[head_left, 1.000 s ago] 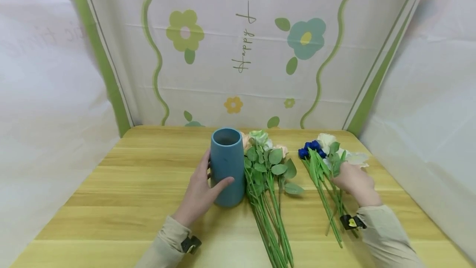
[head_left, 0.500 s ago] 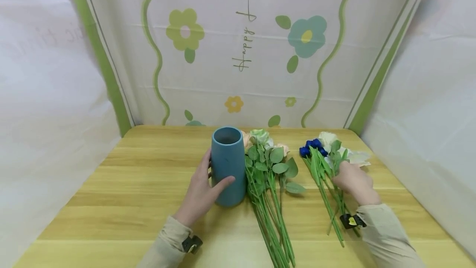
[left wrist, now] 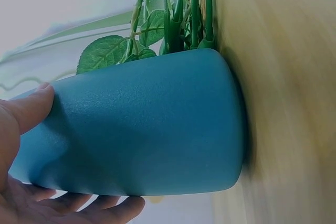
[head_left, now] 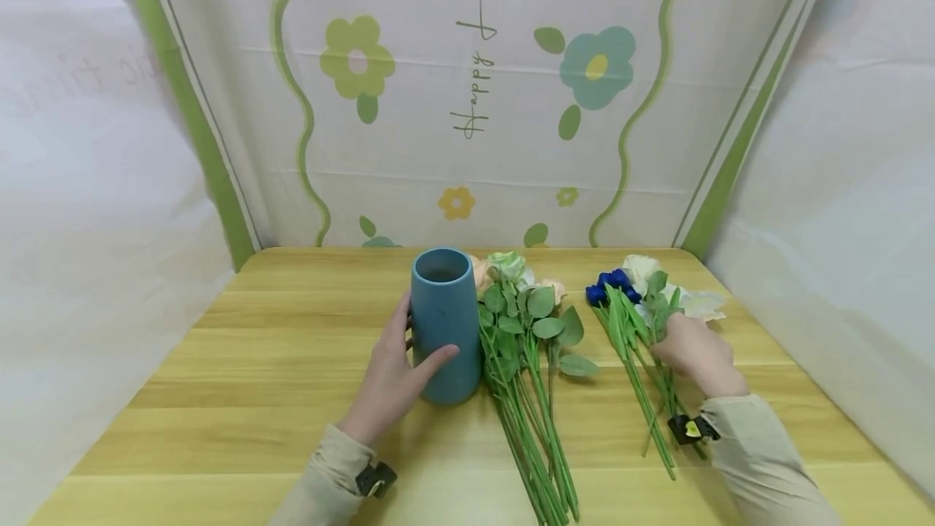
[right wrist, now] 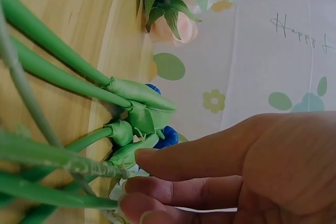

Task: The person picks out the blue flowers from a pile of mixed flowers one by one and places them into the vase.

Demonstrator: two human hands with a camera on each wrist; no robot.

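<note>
A tall blue vase (head_left: pixel 444 331) stands upright on the table. My left hand (head_left: pixel 398 384) holds its side, with the thumb across the front and the fingers round the far side, as the left wrist view also shows. My right hand (head_left: pixel 695 354) is at the smaller bunch on the right. Between its thumb (right wrist: pixel 157 162) and fingers it pinches a green flower stem (right wrist: pixel 63 158). About that hand lie blue flowers (head_left: pixel 612 286), a white rose (head_left: pixel 640 270) and a large white bloom (head_left: pixel 703 304); part of the bunch is hidden behind the hand.
Right beside the vase lies a larger bunch of pale roses (head_left: pixel 507 266) with green leaves; its long stems (head_left: pixel 536 445) run toward the front edge. The wooden table (head_left: pixel 277 364) is enclosed by a printed cloth backdrop (head_left: pixel 409 153) and white cloth sides.
</note>
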